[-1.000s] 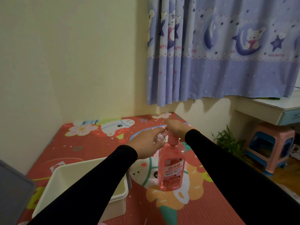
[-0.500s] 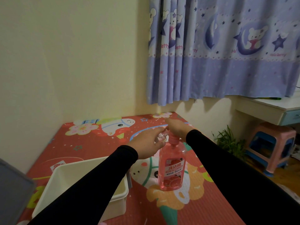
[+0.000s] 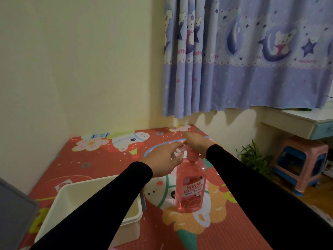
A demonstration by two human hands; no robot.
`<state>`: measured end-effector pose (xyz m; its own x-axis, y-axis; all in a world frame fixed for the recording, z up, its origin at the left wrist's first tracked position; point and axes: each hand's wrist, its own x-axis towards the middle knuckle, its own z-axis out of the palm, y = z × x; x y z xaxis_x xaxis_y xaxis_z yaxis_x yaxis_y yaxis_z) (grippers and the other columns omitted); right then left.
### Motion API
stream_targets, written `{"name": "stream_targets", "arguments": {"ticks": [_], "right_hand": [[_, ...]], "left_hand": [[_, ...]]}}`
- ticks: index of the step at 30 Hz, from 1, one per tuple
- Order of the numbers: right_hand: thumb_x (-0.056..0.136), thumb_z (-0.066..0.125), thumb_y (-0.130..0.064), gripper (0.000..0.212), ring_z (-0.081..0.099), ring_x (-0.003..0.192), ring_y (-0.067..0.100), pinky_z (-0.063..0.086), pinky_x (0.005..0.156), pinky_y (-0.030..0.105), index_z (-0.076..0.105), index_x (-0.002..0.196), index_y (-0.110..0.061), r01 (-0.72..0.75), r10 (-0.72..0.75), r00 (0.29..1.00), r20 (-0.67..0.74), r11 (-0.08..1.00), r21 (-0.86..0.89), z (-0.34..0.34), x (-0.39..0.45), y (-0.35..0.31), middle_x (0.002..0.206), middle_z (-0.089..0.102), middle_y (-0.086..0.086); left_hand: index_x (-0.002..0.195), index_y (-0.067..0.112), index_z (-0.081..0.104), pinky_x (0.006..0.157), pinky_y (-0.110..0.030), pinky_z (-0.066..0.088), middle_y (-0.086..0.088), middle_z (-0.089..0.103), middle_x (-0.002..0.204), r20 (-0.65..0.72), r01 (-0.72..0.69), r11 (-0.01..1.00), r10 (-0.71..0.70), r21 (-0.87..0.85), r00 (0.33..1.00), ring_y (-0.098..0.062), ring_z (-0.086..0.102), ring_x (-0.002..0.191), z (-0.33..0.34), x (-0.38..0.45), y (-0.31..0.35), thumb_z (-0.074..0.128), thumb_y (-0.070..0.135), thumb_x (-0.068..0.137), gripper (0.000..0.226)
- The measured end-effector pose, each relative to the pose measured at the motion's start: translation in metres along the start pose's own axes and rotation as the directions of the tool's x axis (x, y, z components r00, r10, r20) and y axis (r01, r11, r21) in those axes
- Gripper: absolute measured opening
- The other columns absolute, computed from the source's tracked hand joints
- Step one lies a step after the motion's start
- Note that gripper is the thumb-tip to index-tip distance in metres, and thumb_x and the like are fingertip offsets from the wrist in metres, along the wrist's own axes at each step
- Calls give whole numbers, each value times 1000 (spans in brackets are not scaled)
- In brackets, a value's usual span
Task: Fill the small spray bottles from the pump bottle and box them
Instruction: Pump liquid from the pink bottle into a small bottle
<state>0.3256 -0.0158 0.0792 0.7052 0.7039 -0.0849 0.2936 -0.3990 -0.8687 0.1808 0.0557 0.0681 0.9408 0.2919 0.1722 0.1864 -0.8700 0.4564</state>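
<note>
Almost nothing has moved since the frame 1 second ago: both hands keep their places at the top of the pump bottle, and only the camera has shifted a little. The left hand holds 1 small clear spray bottle just beside the pump head, its fingers curled round the little bottle, which sits level with the nozzle side. The right hand rests on top of the pump head; from this angle I cannot tell whether its fingers are flat or curled over it, so its grip stays unclear. The pump bottle stands upright on the patterned mat, its pink liquid reaching nearly to the shoulder.

As a judgement, the task looks to be in its filling step, and early on. How much liquid the small bottle holds is too small and blurred to read. The white box sits near the left forearm, which hides much of its inside (the visible part shows no bottles). So boxing appears not yet done for this bottle, and no other small bottles show anywhere in view.
</note>
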Motion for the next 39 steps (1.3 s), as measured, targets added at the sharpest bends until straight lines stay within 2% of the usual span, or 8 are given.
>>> {"name": "stream_targets", "arguments": {"ticks": [3,9,18,22,25,28,34,39], "right_hand": [[101,36,-30,44,51,125,36,41,86,34,50,132,-3,21,-21,1000,-10,1000,5,-4,-2,-6,137,52,20],[101,33,-31,45,50,127,37,44,98,41,48,133,-4,41,-41,999,-35,999,-22,-4,1,-5,137,52,21],[102,34,-32,46,55,118,32,44,78,30,50,133,-3,-2,2,1000,-7,1000,-11,-3,-3,-5,138,52,19],[101,33,-33,48,48,128,37,41,107,45,45,136,-4,45,-45,998,-42,999,-16,-5,-5,-14,139,49,20],[101,31,-33,48,48,127,37,39,109,48,44,136,-2,53,-57,997,-52,997,-62,-5,-8,-18,138,50,21],[102,27,-34,50,50,119,29,37,104,38,48,131,0,64,-69,993,-96,996,-56,-5,-7,-18,131,55,9],[102,19,-42,66,57,102,31,39,105,46,64,109,6,75,-104,976,-191,985,-154,-8,-7,-16,106,63,22],[100,24,-47,62,57,82,26,46,89,41,64,106,0,55,-49,978,-201,998,22,-10,-4,-14,95,61,13]], "left_hand": [[145,28,36,82,-25,42,2,59,122,-13,-19,1000,19,-21,1000,-10,53,88,-5,1,3,49,34,99,48],[147,30,33,81,-24,38,4,59,119,-34,-23,999,22,-33,999,-10,51,89,-2,2,0,49,36,99,51],[145,28,36,85,-27,42,3,60,122,-15,-11,999,11,-49,1000,-11,51,92,1,2,-4,50,38,98,50],[145,26,36,89,-29,43,1,58,125,-51,-17,997,13,-74,999,-13,52,95,-3,3,-5,52,38,97,52],[144,25,37,89,-28,42,1,56,128,-60,-22,996,17,-84,998,-14,53,97,-3,3,-5,53,37,96,51],[144,23,38,92,-28,42,1,52,136,-80,-23,994,15,-104,997,-18,55,108,-2,2,-7,55,37,96,52],[140,25,42,92,-28,44,4,53,132,-100,-17,986,0,-168,995,-12,54,101,-2,0,-9,58,36,93,51],[130,29,48,89,-36,50,6,57,114,-102,-4,983,-15,-184,995,-16,60,94,1,-2,-11,61,37,91,42]]}}
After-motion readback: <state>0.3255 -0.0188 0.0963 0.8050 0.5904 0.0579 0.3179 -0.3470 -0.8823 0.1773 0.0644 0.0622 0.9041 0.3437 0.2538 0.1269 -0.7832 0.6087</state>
